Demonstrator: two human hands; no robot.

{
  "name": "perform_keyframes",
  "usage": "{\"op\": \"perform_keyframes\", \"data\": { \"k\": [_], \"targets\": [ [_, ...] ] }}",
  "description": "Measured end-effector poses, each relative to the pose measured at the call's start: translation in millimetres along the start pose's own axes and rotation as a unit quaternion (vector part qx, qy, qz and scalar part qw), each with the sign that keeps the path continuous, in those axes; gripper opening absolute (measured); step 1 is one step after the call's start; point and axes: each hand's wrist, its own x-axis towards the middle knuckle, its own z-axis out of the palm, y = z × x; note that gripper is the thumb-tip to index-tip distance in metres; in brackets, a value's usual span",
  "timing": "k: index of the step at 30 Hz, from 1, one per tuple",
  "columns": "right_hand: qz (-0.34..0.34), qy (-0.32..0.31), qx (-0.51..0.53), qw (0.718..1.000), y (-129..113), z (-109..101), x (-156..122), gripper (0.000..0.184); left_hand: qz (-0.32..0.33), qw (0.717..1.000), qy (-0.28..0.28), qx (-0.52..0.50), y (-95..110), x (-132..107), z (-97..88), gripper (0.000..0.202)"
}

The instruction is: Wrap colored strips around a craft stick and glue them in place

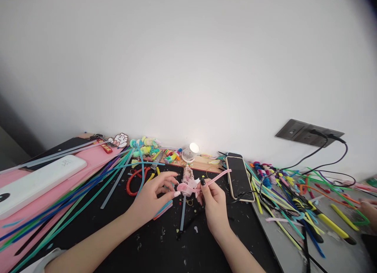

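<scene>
My right hand (215,200) pinches a pink pipe cleaner (219,176) between thumb and fingers; its free end sticks out up and to the right. The strip forms a loop on a small pink piece (190,186) between my hands. My left hand (160,190) is at the left of this loop, fingers bent and apart, thumb tip close against it; whether they touch I cannot tell. Just behind lies a pale pinkish object (187,172), partly hidden. A translucent grey-blue stick (183,214) points toward me from under the pink piece.
A paper cup (191,152) leans by the wall. Red-handled scissors (129,184) lie left, a phone (240,177) right. Long pipe cleaners (88,188) cross a pink surface beside a white power bank (44,182). Yellow-black pliers (330,224) and a person's hand (369,208) are far right.
</scene>
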Motion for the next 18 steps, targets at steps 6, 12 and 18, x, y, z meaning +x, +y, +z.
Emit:
{"op": "perform_keyframes", "data": {
  "k": [6,12,18],
  "targets": [
    [0.014,-0.048,0.04,0.998,6.5,0.5,2.5,0.038,-0.028,0.999,-0.03,-0.02,0.9,-0.4,1.0,0.026],
    [0.005,-0.041,0.009,0.999,0.3,1.2,2.7,0.037,-0.058,0.995,-0.024,-0.074,2.9,2.1,0.4,0.024],
    [-0.029,-0.04,-0.061,0.997,-1.2,1.0,0.7,0.04,-0.067,0.992,-0.007,-0.107,7.1,5.2,0.1,0.019]
  ]
}}
